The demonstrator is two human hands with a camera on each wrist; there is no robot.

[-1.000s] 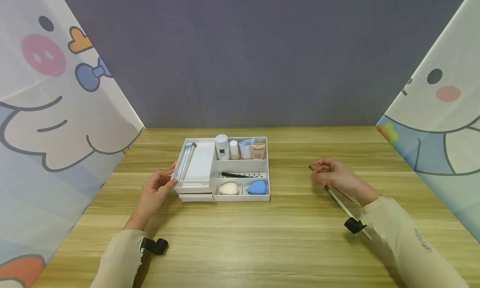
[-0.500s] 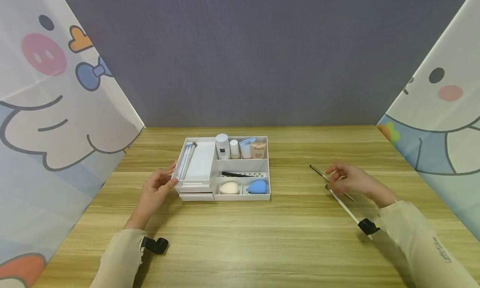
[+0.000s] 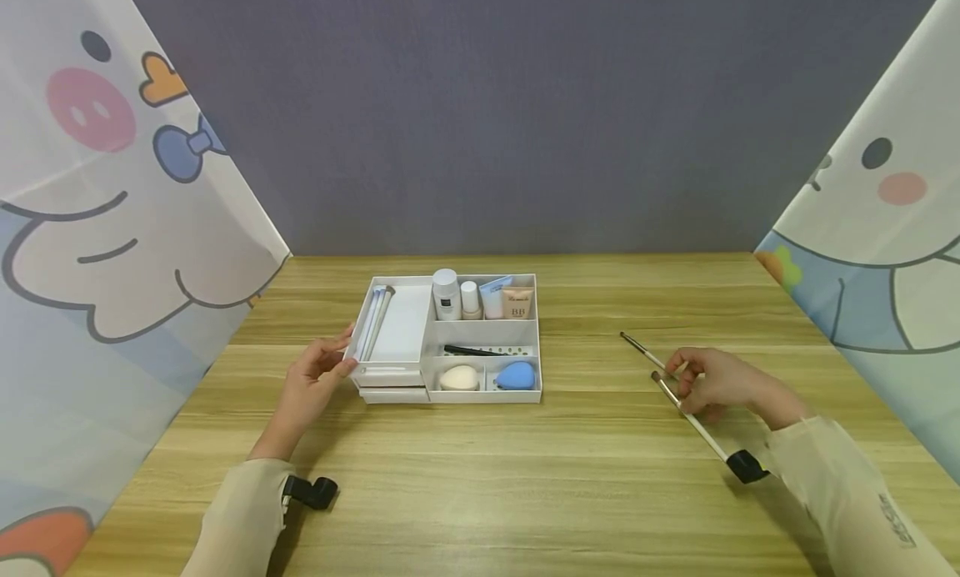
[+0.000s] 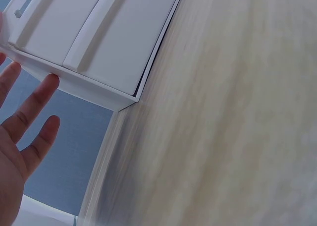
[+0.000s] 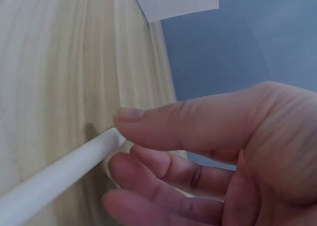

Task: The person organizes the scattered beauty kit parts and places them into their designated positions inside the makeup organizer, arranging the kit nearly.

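My left hand [image 3: 313,385] rests at the left side of a white cosmetics organizer [image 3: 480,398], its fingertips touching the wall. In the left wrist view those fingers spread beside the drawer fronts [image 4: 124,42]. The right hand [image 3: 722,387] hovers low over two makeup brushes on the table, its fingers bent with a gap between thumb and forefinger. The thumb tip meets the pale handle of the nearer makeup brush [image 3: 701,431]; the right wrist view shows this white handle [image 5: 59,179] reaching the thumb. Partly under the fingers lies the farther makeup brush [image 3: 641,348].
Inside the organizer are several brushes [image 3: 375,323], a white bottle [image 3: 447,298], a small capped bottle [image 3: 470,298], two tubes [image 3: 517,303], a black pencil [image 3: 472,351], a cream sponge [image 3: 459,378] and a blue sponge [image 3: 516,376]. A grey partition [image 3: 517,118] stands behind the table.
My right hand has moved right and toward me, from the farther brush's tip to the nearer brush's handle. Both brushes and the left hand stay in place.
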